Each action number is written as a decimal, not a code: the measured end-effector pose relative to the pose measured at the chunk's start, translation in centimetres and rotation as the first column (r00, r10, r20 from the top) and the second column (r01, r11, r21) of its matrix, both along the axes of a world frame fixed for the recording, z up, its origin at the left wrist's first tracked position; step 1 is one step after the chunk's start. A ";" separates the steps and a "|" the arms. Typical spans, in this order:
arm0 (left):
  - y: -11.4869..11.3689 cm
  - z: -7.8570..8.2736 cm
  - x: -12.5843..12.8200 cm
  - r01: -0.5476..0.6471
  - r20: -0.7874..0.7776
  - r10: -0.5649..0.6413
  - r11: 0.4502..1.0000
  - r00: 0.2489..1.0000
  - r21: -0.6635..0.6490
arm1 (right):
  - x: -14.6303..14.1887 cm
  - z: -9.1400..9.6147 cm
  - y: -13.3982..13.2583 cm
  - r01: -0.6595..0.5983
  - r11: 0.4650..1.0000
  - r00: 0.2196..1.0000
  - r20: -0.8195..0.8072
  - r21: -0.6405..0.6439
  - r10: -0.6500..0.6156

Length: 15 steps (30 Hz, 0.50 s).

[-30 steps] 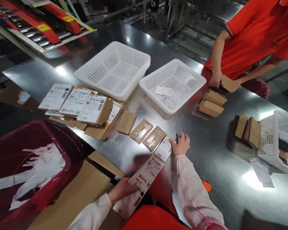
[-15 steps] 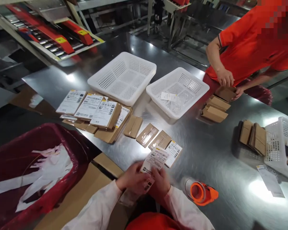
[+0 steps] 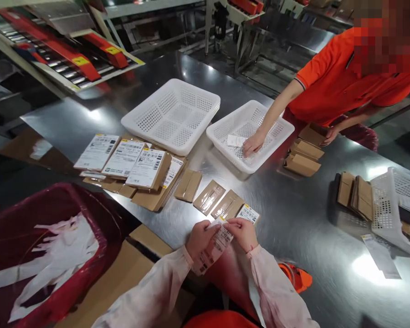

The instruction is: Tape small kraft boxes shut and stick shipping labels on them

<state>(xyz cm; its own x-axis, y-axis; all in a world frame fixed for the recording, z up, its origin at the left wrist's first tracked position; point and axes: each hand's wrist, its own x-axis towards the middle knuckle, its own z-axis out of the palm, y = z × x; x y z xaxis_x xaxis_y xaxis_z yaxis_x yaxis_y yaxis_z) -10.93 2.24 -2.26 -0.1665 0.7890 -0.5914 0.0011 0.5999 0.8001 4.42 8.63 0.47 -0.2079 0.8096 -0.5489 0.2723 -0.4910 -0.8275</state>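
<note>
In the head view my left hand [image 3: 200, 240] is closed on a printed shipping label [image 3: 214, 248], thumb on top, near the table's front edge. My right hand [image 3: 242, 233] pinches the label's upper right corner. Just beyond my fingers lie small flat cardboard packets: a labelled one [image 3: 248, 212] partly covered by my right hand, then a plain taped one [image 3: 228, 204], another [image 3: 209, 197] and a thicker small box [image 3: 188, 185]. A white paper strip [image 3: 256, 298] hangs below my right forearm. An orange tape dispenser [image 3: 299, 277] is partly hidden behind my right sleeve.
Labelled parcels [image 3: 123, 157] are piled left of stacked white baskets [image 3: 172, 116]. A co-worker's hand [image 3: 254, 143] reaches into another basket [image 3: 218, 140]; open cartons [image 3: 302, 163] stand nearby. A maroon-lined bin [image 3: 71, 193] holds paper strips. Folded boxes [image 3: 355, 193] sit beside a right-hand basket [image 3: 382, 205].
My right hand has moved up and right to the label's upper corner; the label sits lower. The co-worker's hand has moved from the cartons into the basket. My sleeve now covers part of the dispenser.
</note>
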 end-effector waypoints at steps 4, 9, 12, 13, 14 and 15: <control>0.8 0.5 -0.5 0.024 0.068 -0.025 1.000 0.997 0.016 | 0.3 -1.1 0.9 -0.015 0.998 0.997 0.073 0.059 0.011; 1.7 0.4 -2.6 0.192 0.329 -0.172 0.981 0.928 -0.028 | 0.2 -2.3 5.4 -0.112 0.928 0.941 0.337 0.355 -0.015; 1.9 -0.3 -3.6 0.207 0.410 -0.164 0.976 0.897 -0.063 | -0.1 -3.3 8.2 -0.125 0.920 0.899 0.436 0.372 -0.054; 1.9 -0.6 -3.9 0.205 0.429 -0.154 0.976 0.890 -0.075 | -0.1 -3.7 8.9 -0.118 0.921 0.884 0.462 0.370 -0.072; 1.9 -0.9 -4.0 0.204 0.446 -0.145 0.975 0.883 -0.087 | -0.1 -4.0 9.4 -0.110 0.923 0.868 0.487 0.368 -0.092; 1.9 -1.2 -4.1 0.203 0.456 -0.137 0.974 0.879 -0.100 | -0.1 -4.3 9.8 -0.102 0.925 0.851 0.514 0.365 -0.109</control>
<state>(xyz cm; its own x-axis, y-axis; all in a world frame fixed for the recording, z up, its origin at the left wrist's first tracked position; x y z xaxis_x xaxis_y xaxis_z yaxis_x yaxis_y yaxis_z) -15.04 4.09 -3.47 0.2686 0.6847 -0.6775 -0.2218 0.7284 0.6482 4.35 18.45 -3.87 0.0230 0.9712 -0.2370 0.7084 -0.1831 -0.6817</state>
